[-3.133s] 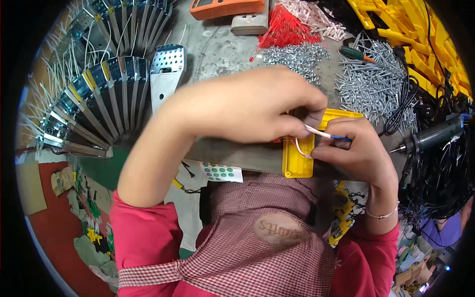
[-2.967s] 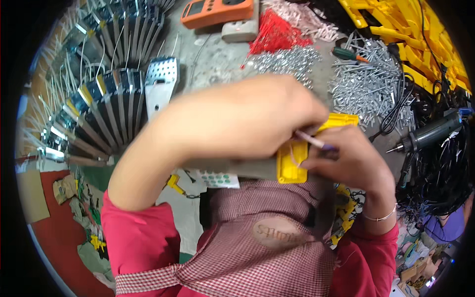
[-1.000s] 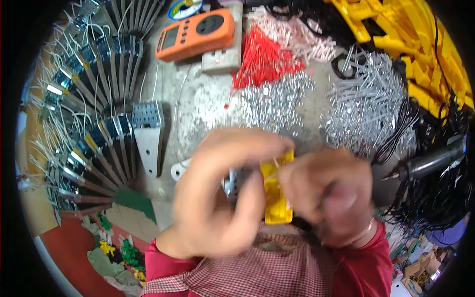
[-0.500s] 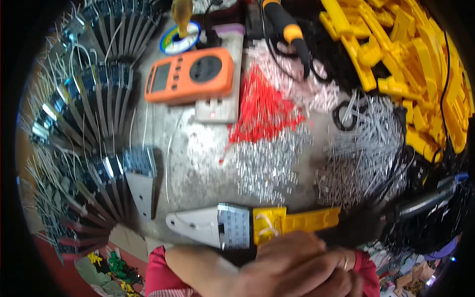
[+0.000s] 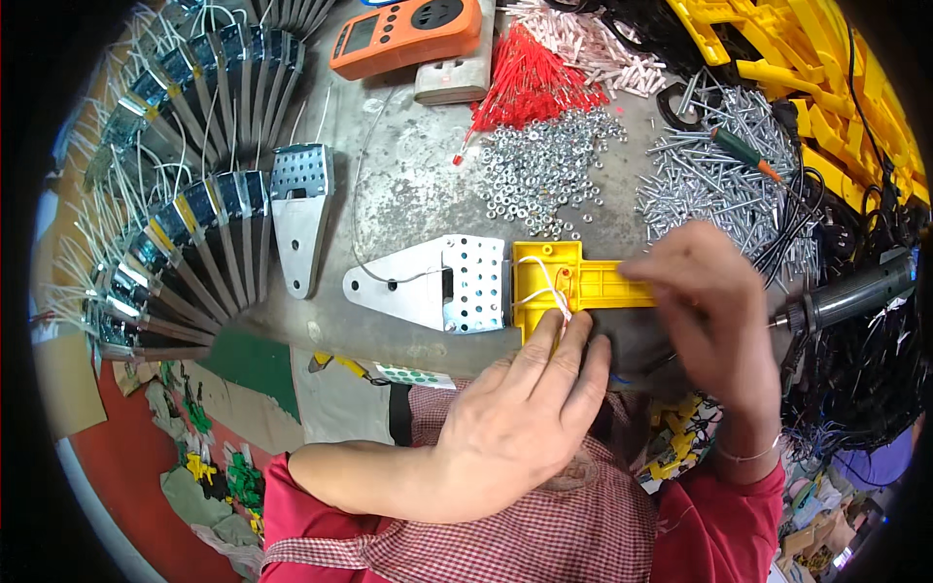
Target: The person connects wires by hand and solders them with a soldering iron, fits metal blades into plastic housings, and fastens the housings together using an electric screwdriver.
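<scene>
A yellow plastic housing (image 5: 597, 290) with ribbed compartments lies on the bench, its wide end butted up to a perforated metal bracket (image 5: 408, 282). White wires (image 5: 540, 282) loop out of the wide end. The fingers of my left hand (image 5: 525, 418) press together on these wires at the housing's near edge; the thumb is hidden. My right hand (image 5: 719, 311) is smeared by motion over the housing's narrow right end, fingers bent, and whether it grips anything I cannot make out. A second similar bracket (image 5: 301, 223) lies farther left.
Beyond lie piles of nuts (image 5: 544, 175), red-tipped leads (image 5: 530, 83), pink sleeves (image 5: 583, 44) and screws (image 5: 700, 180) with a green-handled tool (image 5: 746, 155) on them. An orange multimeter (image 5: 406, 37), yellow plastic parts (image 5: 816, 87), and fanned rows of brackets (image 5: 185, 262) surround these.
The view has tipped, so the bench things sit higher. My hands, overlapping before at the housing's near edge, have parted: the left rests on the wires, the right is at the narrow end.
</scene>
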Demonstrator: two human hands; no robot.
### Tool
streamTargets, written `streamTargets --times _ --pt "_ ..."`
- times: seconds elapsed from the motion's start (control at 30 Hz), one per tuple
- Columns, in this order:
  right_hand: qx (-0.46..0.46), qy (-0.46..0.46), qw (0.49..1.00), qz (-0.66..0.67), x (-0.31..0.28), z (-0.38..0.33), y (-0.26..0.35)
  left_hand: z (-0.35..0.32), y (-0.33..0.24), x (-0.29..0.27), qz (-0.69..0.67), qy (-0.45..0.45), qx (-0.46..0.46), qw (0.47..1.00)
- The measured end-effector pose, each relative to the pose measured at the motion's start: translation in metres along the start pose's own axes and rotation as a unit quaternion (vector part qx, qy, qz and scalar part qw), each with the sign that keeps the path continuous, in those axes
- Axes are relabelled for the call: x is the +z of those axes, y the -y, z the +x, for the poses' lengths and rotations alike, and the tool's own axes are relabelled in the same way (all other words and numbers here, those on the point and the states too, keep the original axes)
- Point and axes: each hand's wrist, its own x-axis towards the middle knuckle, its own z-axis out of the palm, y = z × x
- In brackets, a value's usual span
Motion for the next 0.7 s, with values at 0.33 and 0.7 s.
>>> streamTargets --times 0.33,0.7 --pt "-0.03 0.077 0.986 -0.147 0.025 0.003 0.014 -0.004 0.006 0.011 0.001 -0.007 -0.004 1.0" --pt "0.061 0.005 0.952 -0.301 -0.018 -0.067 -0.001 0.008 0.023 0.007 -0.009 -0.005 0.061 0.998"
